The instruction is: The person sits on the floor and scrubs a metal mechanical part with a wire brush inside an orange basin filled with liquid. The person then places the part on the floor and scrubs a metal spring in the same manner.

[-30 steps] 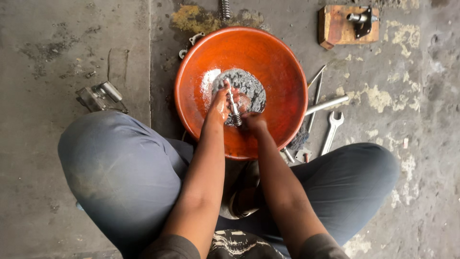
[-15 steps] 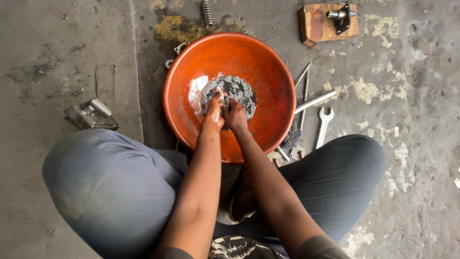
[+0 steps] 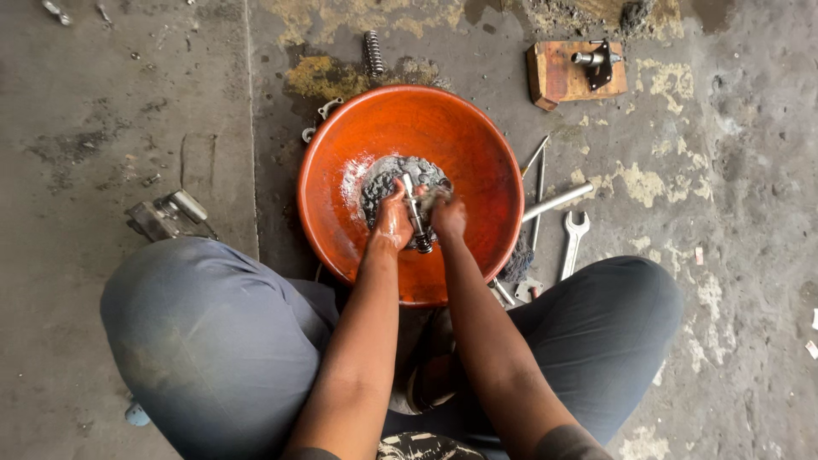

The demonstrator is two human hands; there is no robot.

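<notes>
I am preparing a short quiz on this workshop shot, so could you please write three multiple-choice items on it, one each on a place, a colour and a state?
1. Where does the open-end spanner lie?
A. inside the bowl
B. on the floor right of the bowl
C. on the wooden block

2. What colour is the bowl?
A. orange
B. blue
C. white

3. How is the metal shaft held?
A. lying loose on the floor
B. clamped on the wooden block
C. in the left hand over the bowl

Answers:
1 B, it rests on the concrete beside the person's right knee.
2 A, its rim and wall are orange.
3 C, the left hand closes round it while the right hand works beside it above grey suds.
</notes>
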